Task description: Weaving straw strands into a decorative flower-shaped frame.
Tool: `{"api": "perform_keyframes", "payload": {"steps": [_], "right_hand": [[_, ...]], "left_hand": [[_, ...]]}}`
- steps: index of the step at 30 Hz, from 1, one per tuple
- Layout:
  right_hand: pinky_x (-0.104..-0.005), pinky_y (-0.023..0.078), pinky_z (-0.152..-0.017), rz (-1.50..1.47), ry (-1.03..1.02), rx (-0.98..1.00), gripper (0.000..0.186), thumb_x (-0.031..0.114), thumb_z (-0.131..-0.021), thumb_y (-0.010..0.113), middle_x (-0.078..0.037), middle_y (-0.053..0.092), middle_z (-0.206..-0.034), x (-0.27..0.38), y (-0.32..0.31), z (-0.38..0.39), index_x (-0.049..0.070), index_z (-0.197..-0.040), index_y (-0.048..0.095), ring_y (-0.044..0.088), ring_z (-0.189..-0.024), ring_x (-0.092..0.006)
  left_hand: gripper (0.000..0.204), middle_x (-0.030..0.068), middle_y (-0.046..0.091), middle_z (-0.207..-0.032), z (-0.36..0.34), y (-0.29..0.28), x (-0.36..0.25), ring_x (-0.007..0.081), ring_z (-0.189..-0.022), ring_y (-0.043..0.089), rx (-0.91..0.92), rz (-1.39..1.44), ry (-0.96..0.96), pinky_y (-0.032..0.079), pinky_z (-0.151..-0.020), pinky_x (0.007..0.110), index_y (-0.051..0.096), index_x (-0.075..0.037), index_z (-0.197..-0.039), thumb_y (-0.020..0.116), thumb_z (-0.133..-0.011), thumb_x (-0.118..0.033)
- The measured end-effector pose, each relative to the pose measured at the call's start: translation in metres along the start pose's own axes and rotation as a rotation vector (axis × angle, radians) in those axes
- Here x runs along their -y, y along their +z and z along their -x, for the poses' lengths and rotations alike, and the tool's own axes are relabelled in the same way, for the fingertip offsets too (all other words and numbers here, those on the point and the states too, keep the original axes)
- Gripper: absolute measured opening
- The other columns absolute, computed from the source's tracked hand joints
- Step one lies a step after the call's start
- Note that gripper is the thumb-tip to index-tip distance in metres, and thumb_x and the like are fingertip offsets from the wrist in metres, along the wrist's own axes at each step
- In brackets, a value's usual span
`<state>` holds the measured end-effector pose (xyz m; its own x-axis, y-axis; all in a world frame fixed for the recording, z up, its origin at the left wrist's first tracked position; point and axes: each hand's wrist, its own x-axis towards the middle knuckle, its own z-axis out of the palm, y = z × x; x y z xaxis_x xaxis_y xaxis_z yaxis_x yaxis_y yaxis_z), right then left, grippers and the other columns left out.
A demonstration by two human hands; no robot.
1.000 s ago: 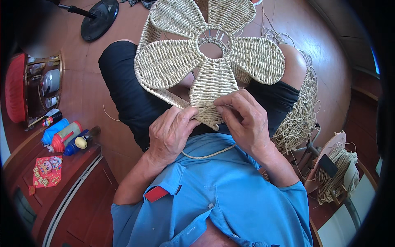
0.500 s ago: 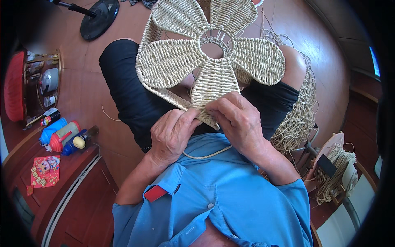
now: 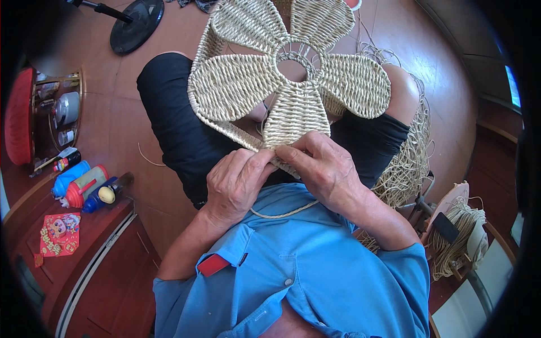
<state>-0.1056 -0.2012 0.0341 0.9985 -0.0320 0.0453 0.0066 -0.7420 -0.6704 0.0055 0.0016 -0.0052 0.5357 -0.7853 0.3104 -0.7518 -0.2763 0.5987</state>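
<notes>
A pale woven straw-cord flower piece rests over my lap, with wide petals around a ring-shaped centre and a braided rim on its left side. My left hand is closed, thumb and fingers pinching the rim at the tip of the nearest petal. Right beside it, my right hand pinches the same edge, fingertips almost touching the left ones. A loose strand of cord curves across my blue shirt between the two wrists. What lies exactly between the fingertips is hidden.
A large tangle of cord lies on the floor to the right, near a wound cord bundle on a stand. Several bottles and a red packet are at left. A black round base stands at far left.
My right hand's fingers have shifted slightly left along the rim, closer to the left hand. The woven piece has moved very little.
</notes>
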Motion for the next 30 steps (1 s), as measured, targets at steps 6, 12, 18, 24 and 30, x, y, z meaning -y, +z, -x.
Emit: {"api": "perform_keyframes", "payload": {"steps": [6, 12, 18, 24, 30], "right_hand": [[-0.0414, 0.058, -0.083, 0.044, -0.031, 0.023, 0.033, 0.008, -0.089, 0.071, -0.009, 0.057, -0.102, -0.002, -0.001, -0.004, 0.008, -0.122, 0.074, 0.065, -0.093, -0.0276], [-0.0420, 0.057, -0.085, 0.136, -0.029, 0.047, 0.021, 0.010, -0.091, 0.069, -0.009, 0.055, -0.103, 0.003, 0.000, -0.009, 0.007, -0.111, 0.071, 0.063, -0.095, -0.0270], [-0.0434, 0.057, -0.083, 0.060, 0.027, -0.006, 0.022, 0.002, -0.089, 0.070, -0.011, 0.056, -0.101, 0.003, 0.005, -0.008, 0.005, -0.110, 0.070, 0.064, -0.095, -0.0294], [-0.0432, 0.058, -0.083, 0.005, 0.053, -0.026, 0.023, 0.000, -0.090, 0.070, -0.012, 0.056, -0.100, 0.003, 0.006, -0.007, 0.004, -0.113, 0.072, 0.066, -0.096, -0.0311], [-0.0434, 0.058, -0.083, 0.009, 0.064, -0.010, 0.026, 0.000, -0.090, 0.070, -0.012, 0.056, -0.100, 0.003, 0.007, -0.007, 0.003, -0.116, 0.073, 0.066, -0.096, -0.0312]], "left_hand": [[0.041, 0.0050, 0.070, -0.089, 0.002, 0.001, 0.002, 0.0246, -0.078, 0.071, 0.005, 0.004, 0.006, 0.057, -0.067, 0.039, 0.076, -0.009, -0.116, 0.093, -0.078, -0.007], [0.044, 0.0044, 0.063, -0.092, -0.004, -0.001, 0.003, 0.0244, -0.076, 0.068, 0.006, -0.011, 0.043, 0.056, -0.067, 0.038, 0.072, -0.011, -0.119, 0.093, -0.081, -0.009], [0.040, 0.0044, 0.076, -0.103, -0.012, -0.019, -0.006, 0.0089, -0.077, 0.068, 0.018, 0.338, -0.416, 0.056, -0.070, 0.027, 0.071, -0.005, -0.134, 0.078, -0.096, 0.006], [0.028, 0.0079, 0.079, -0.099, -0.028, -0.022, 0.005, 0.0207, -0.080, 0.077, 0.126, 0.301, -0.369, 0.061, -0.072, 0.035, 0.067, -0.006, -0.124, 0.077, -0.099, 0.001], [0.018, 0.0115, 0.076, -0.098, -0.035, -0.026, 0.009, 0.0290, -0.082, 0.079, 0.238, 0.177, -0.251, 0.061, -0.073, 0.040, 0.065, -0.004, -0.112, 0.076, -0.099, 0.000]]}}
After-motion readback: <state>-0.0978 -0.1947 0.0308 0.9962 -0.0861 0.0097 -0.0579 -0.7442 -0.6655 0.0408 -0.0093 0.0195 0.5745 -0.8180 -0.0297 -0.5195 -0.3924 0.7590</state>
